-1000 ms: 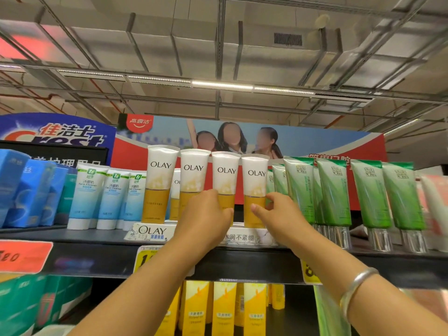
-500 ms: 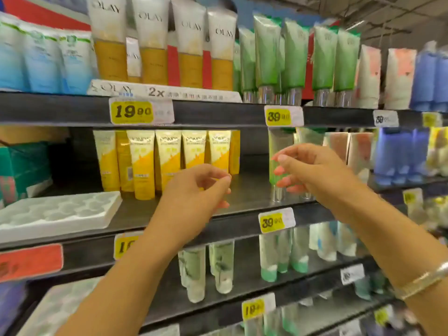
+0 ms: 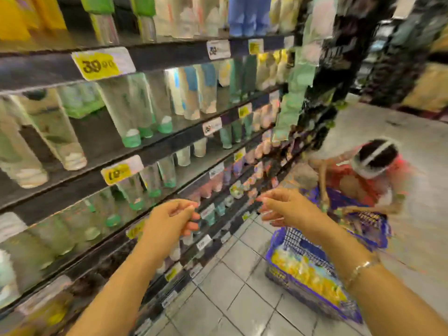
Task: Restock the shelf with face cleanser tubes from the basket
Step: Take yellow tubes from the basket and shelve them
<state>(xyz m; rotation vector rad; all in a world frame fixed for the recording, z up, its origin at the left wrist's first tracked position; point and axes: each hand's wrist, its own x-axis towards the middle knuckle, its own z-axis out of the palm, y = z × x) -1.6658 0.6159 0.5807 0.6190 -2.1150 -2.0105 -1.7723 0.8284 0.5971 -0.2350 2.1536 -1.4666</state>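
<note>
Frame was heavily motion-blurred, so I read it coarse. Both hands were up in front of the shelving with nothing in them: left hand [image 3: 173, 218] had fingers loosely curled, empty; right hand [image 3: 288, 209] had fingers mostly extended and relaxed, also empty. A bracelet [image 3: 361, 269] sat on the right wrist.

The basket [image 3: 315, 291], blue-purple, sat on the tiled floor [image 3: 232, 282] below and to the right of the right hand, just beside the base of the shelving. It held a pile of yellow tubes [image 3: 308, 270], which I took to be the cleanser stock. A second person [image 3: 363, 180] crouched further down the aisle over another blue basket [image 3: 363, 217].

My read: this was the reach-down for the next batch, nothing picked yet.

Risks as I saw them:
- Tubes lay loose and heaped, so a fast grab could take an uneven bunch and drop 1 or 2 on the floor.
- Shelf rows [image 3: 135, 122] were tubes standing on their caps, packed close. Pushing new ones in carelessly could topple neighbours.
- Several shelves carried similar tubes with different price tags [image 3: 101, 64]; wrong row was an easy mistake.
- 2 baskets sat near each other, so stock could get mixed.
</note>
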